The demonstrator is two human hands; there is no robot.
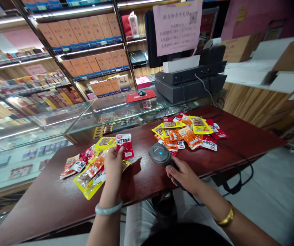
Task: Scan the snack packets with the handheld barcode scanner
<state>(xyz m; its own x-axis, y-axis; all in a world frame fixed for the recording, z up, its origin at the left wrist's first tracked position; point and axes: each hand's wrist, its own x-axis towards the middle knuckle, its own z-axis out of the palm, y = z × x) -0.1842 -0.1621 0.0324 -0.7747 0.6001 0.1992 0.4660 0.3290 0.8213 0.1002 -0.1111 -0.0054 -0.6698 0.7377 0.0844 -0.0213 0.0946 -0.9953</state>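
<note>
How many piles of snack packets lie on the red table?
2. One pile lies by the left hand, which holds up a red packet; the other pile lies beyond the scanner in the right hand.

Position: one camera sits on the person's head, above the dark red table (147, 177).
Direction: it faces forward and down, toward the shelves (85, 44) behind the table.
Nearness: the forearms are close, at the bottom edge.
Shared part: only one view.

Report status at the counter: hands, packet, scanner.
Left hand holds red snack packet upright. Right hand grips barcode scanner, aimed toward packet. Packet piles left and right; nothing between scanner and packet.
</note>
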